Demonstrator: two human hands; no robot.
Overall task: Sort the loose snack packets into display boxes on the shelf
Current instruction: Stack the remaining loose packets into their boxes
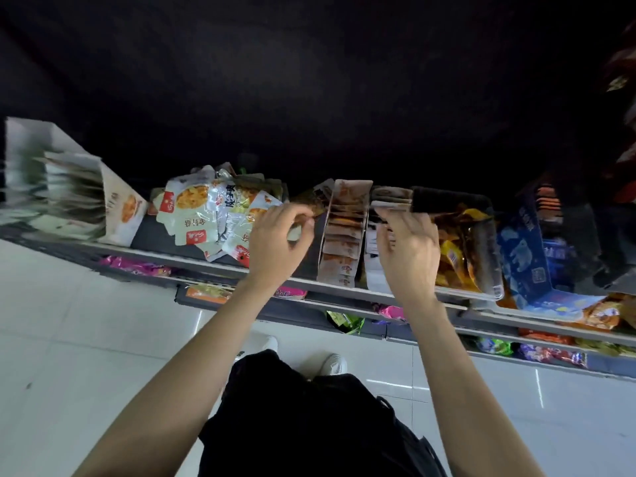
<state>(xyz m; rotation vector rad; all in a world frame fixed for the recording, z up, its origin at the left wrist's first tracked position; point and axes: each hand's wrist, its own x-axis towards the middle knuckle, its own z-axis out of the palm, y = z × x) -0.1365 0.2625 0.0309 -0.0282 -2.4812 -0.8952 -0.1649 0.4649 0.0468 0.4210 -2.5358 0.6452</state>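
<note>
A heap of loose white and orange snack packets (206,215) lies on the dark shelf (220,265). To its right stands a display box of brown packets (344,232) in a row. My left hand (278,242) hovers between the heap and this box, fingers curled, pinching a small pale packet. My right hand (406,249) reaches over the adjoining white display box (373,273), its fingers fairly straight and touching the tops of the packets inside. Most of that box's contents are hidden by the hand.
A white display box (113,208) full of packets stands at the far left. A clear tub of orange and yellow snacks (468,249) and a blue box (523,259) sit to the right. Lower shelves hold more packets. White floor tiles lie below.
</note>
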